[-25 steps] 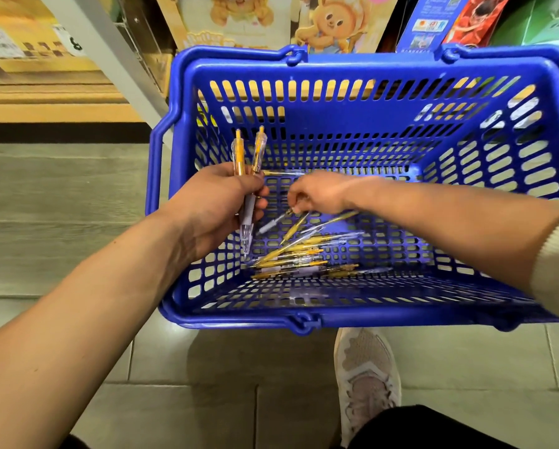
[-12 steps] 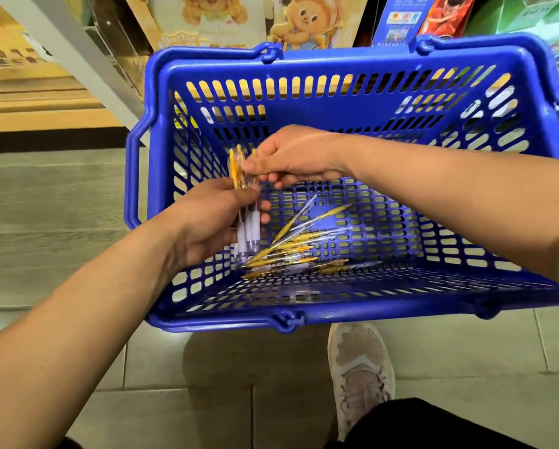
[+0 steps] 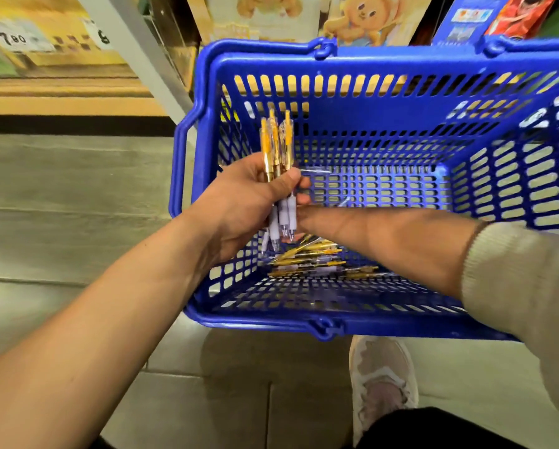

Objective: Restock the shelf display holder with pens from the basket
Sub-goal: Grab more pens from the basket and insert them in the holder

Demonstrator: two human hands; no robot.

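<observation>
The blue basket [image 3: 369, 64] sits on the floor just before the shelving. The person's left hand [image 3: 245, 202] is clamped around a bundle of pens [image 3: 276, 147], yellow ends up and tips down, above the basket's left side. The right hand [image 3: 323, 222] reaches low into the basket, just beside the bundle's tips; its fingers are hidden behind them, so I cannot tell its grip. Loose pens [image 3: 307, 262] lie heaped at the near left of the basket's bottom. A pale shoe [image 3: 381, 384] stands near the basket's near edge.

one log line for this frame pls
left hand grips pen bundle | right hand in basket, grip hidden | loose pens on basket floor
</observation>
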